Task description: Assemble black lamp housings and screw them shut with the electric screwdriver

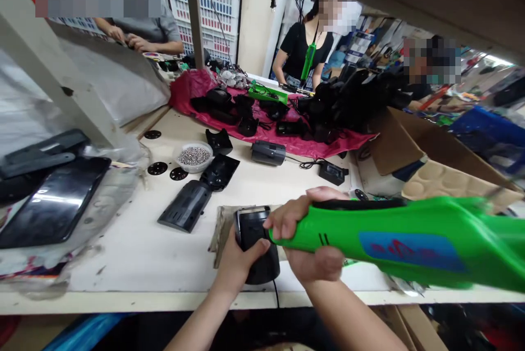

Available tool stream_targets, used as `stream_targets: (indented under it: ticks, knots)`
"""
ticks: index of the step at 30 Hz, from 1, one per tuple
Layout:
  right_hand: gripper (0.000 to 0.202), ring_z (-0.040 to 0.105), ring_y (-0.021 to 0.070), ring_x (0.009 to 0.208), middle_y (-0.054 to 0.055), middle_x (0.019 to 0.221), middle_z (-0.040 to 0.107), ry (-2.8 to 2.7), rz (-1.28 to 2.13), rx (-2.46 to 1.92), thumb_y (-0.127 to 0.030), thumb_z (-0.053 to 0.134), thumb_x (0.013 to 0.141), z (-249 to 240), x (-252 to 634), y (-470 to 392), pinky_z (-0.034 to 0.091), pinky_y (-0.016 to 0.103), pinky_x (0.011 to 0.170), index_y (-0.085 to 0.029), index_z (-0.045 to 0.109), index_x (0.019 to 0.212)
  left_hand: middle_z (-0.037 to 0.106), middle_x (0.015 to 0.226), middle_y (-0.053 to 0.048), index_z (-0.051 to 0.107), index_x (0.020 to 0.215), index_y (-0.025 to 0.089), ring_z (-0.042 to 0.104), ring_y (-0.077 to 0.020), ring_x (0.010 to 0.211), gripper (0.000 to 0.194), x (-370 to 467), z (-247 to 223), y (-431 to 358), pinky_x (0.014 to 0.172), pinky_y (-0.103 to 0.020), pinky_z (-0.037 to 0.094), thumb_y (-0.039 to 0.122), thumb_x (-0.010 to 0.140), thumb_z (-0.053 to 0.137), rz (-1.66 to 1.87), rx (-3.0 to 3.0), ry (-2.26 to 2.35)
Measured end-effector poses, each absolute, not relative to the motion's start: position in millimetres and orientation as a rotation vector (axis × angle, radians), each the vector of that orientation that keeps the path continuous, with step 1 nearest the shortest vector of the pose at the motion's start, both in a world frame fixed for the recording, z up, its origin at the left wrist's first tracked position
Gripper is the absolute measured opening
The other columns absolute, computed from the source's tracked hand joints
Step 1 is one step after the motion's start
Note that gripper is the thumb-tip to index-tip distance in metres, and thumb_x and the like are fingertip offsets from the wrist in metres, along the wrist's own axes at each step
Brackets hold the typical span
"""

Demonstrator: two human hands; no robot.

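My left hand (240, 255) is wrapped round the lower left side of a black plastic housing (257, 263), its thumb lying across the front. The housing rests on a worn grey-brown pad (223, 230) near the table's front edge, and a thin black cable hangs from it. My right hand (305, 233) grips the front end of a bright green power tool (394, 241) with a blue label. The tool lies sideways, its narrow end against the upper right of the housing. Its tip is hidden by my fingers.
A bowl of small metal screws (193, 157) stands behind black shells (186, 206). Another housing (268, 153) has a cable to a black adapter (333, 173). Black parts lie on pink cloth (324, 147). A cardboard box (389, 143) is right; people work across the table.
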State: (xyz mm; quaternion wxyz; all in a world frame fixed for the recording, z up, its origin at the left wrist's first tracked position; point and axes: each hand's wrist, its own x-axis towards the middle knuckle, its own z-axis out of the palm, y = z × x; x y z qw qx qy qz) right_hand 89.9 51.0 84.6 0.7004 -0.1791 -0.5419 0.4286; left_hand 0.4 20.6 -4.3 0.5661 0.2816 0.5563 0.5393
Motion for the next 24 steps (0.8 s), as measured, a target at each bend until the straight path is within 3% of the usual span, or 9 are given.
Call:
stream_targets:
  ticks: [10, 14, 17, 24]
  knots:
    - [0.037, 0.046, 0.0095, 0.038, -0.010, 0.052, 0.049, -1.112, 1.023, -0.394, -0.058, 0.066, 0.076, 68, 71, 73, 0.049, 0.024, 0.042, -0.027, 0.052, 0.092, 0.070, 0.086, -0.007, 0.066, 0.093, 0.018, 0.063, -0.0325, 0.093, 0.049, -5, -3, 28, 0.087, -0.042, 0.045, 0.032, 0.049, 0.083, 1.250, 0.668, 1.335]
    - [0.040, 0.049, 0.0116, 0.042, -0.008, 0.054, 0.052, -1.196, 1.031, -0.341, -0.055, 0.066, 0.077, 68, 76, 67, 0.051, 0.027, 0.045, -0.027, 0.056, 0.103, 0.070, 0.086, -0.006, 0.066, 0.094, 0.019, 0.064, -0.0307, 0.093, 0.049, -3, -4, 25, 0.089, -0.041, 0.045, 0.030, 0.050, 0.084, 1.253, 0.650, 1.308]
    - [0.047, 0.050, 0.0131, 0.043, -0.006, 0.056, 0.054, -1.164, 0.980, -0.345, -0.056, 0.065, 0.078, 78, 92, 53, 0.052, 0.030, 0.047, -0.028, 0.057, 0.114, 0.070, 0.089, -0.007, 0.065, 0.099, 0.018, 0.065, -0.0292, 0.089, 0.056, -1, -6, 22, 0.082, -0.040, 0.049, 0.033, 0.049, 0.085, 1.253, 0.575, 1.252]
    - [0.047, 0.052, 0.0143, 0.047, -0.004, 0.059, 0.056, -1.121, 0.881, -0.440, -0.054, 0.067, 0.079, 86, 133, 21, 0.053, 0.032, 0.049, -0.026, 0.059, 0.116, 0.070, 0.101, -0.008, 0.060, 0.113, 0.018, 0.067, -0.0236, 0.088, 0.054, -4, -8, 26, 0.074, -0.032, 0.054, 0.042, 0.067, 0.075, 1.304, 0.381, 1.179]
